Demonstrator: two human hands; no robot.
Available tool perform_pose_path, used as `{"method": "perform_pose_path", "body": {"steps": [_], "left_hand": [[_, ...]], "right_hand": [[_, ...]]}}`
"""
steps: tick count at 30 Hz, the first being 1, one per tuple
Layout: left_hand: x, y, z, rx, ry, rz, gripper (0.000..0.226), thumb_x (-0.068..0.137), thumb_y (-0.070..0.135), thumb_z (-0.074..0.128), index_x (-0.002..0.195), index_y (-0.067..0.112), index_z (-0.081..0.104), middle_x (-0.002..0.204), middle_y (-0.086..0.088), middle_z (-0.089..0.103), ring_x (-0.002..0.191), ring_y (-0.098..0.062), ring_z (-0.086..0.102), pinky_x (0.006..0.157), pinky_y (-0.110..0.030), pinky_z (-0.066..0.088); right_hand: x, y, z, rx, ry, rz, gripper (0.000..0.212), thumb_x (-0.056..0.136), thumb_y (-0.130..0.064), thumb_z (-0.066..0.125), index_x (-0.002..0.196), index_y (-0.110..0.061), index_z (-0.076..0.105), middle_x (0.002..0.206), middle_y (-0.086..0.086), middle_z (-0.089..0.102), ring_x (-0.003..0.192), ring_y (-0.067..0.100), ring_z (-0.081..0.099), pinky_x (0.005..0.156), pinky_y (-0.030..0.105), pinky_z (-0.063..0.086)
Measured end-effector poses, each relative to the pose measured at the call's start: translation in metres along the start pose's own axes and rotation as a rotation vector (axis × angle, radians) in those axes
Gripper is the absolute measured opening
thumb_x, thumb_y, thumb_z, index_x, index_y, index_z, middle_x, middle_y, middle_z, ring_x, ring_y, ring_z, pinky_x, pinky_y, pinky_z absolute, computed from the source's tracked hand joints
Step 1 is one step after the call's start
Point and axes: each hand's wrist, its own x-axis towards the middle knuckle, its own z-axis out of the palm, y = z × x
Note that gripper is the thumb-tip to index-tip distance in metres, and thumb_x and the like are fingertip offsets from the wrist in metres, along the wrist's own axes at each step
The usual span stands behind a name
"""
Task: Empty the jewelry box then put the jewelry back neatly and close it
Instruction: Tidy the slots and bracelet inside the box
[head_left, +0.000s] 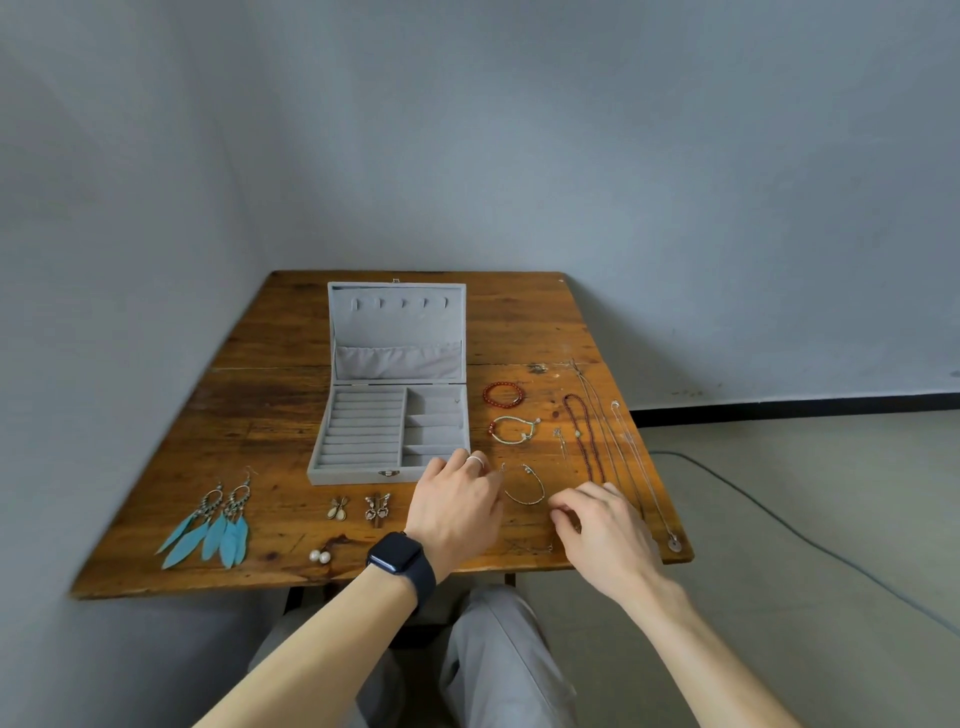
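jewelry box (389, 431) lay open on table (260, 405) | left hand (457, 506) at its front-right corner, grip unclear | right hand (605, 527) farther right, fingers curled, hold unclear | bracelets (503, 394) right of box

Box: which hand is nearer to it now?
Left. The left hand is at the front right corner of the box. The right hand is farther right, beside the necklaces.
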Motion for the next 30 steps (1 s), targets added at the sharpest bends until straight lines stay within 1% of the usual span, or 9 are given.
{"method": "perform_pose_path", "body": {"steps": [7,10,13,16,20,24,27,29,30], "left_hand": [[0.031,-0.021,-0.013,-0.023,0.069,-0.003,0.031,0.100,0.039,0.039,0.114,0.028,0.064,0.118,0.004,0.062,0.109,-0.018,0.052,0.094,-0.034,0.041],[0.049,-0.029,-0.016,-0.022,0.056,-0.008,0.030,0.099,0.037,0.039,0.116,0.028,0.063,0.118,0.003,0.062,0.108,-0.018,0.051,0.094,-0.034,0.041],[0.068,-0.033,-0.013,-0.033,0.042,-0.009,0.030,0.098,0.035,0.040,0.118,0.027,0.061,0.121,0.002,0.062,0.110,-0.020,0.051,0.096,-0.034,0.040],[0.086,-0.035,-0.003,-0.022,0.008,0.017,0.031,0.099,0.036,0.041,0.123,0.029,0.060,0.127,0.001,0.059,0.116,-0.021,0.049,0.099,-0.035,0.037],[0.102,-0.037,0.012,0.090,-0.071,0.081,0.032,0.101,0.034,0.044,0.129,0.032,0.061,0.135,-0.002,0.053,0.122,-0.024,0.044,0.102,-0.038,0.033],[0.111,-0.041,0.020,0.180,-0.086,0.120,0.028,0.102,0.034,0.048,0.120,0.027,0.068,0.132,-0.004,0.056,0.119,-0.025,0.045,0.099,-0.040,0.036],[0.113,-0.048,0.024,0.144,-0.046,0.136,0.022,0.102,0.028,0.050,0.118,0.025,0.066,0.128,-0.003,0.060,0.114,-0.026,0.050,0.096,-0.038,0.038],[0.112,-0.054,0.018,0.048,0.021,0.098,0.019,0.103,0.025,0.047,0.117,0.025,0.061,0.120,0.001,0.064,0.108,-0.024,0.055,0.091,-0.035,0.040],[0.113,-0.058,0.013,-0.010,0.059,0.066,0.018,0.105,0.028,0.045,0.117,0.026,0.059,0.114,0.003,0.065,0.104,-0.023,0.058,0.088,-0.033,0.042]], "right_hand": [[0.022,0.007,-0.014,0.042,0.051,-0.024,0.020,0.094,-0.031,0.060,0.112,-0.027,0.069,0.105,-0.014,0.065,0.100,0.009,0.054,0.079,0.024,0.053],[0.039,0.009,-0.017,0.045,0.063,-0.028,0.021,0.095,-0.031,0.059,0.113,-0.028,0.068,0.108,-0.014,0.063,0.103,0.009,0.054,0.081,0.021,0.050],[0.066,0.009,-0.017,0.040,0.062,-0.022,0.023,0.097,-0.033,0.057,0.117,-0.030,0.066,0.113,-0.014,0.062,0.107,0.010,0.054,0.086,0.021,0.048],[0.097,0.009,-0.010,0.023,0.057,-0.023,0.023,0.098,-0.032,0.055,0.118,-0.031,0.066,0.117,-0.013,0.061,0.109,0.011,0.053,0.084,0.023,0.049],[0.137,0.008,0.001,-0.039,0.028,-0.053,0.027,0.100,-0.028,0.052,0.124,-0.033,0.063,0.122,-0.011,0.062,0.112,0.014,0.049,0.085,0.025,0.047],[0.171,0.007,0.010,-0.099,-0.083,-0.081,0.037,0.102,-0.024,0.047,0.137,-0.037,0.054,0.135,-0.009,0.057,0.121,0.016,0.046,0.095,0.030,0.047],[0.184,0.007,0.018,-0.126,-0.185,-0.097,0.040,0.102,-0.020,0.047,0.138,-0.037,0.054,0.140,-0.008,0.055,0.126,0.018,0.044,0.101,0.034,0.046],[0.187,0.006,0.023,-0.147,-0.198,-0.091,0.037,0.101,-0.021,0.049,0.134,-0.034,0.059,0.139,-0.007,0.056,0.127,0.019,0.046,0.102,0.035,0.047],[0.188,0.007,0.025,-0.150,-0.181,-0.079,0.034,0.100,-0.022,0.052,0.131,-0.033,0.062,0.136,-0.007,0.058,0.125,0.019,0.048,0.100,0.035,0.048]]}}
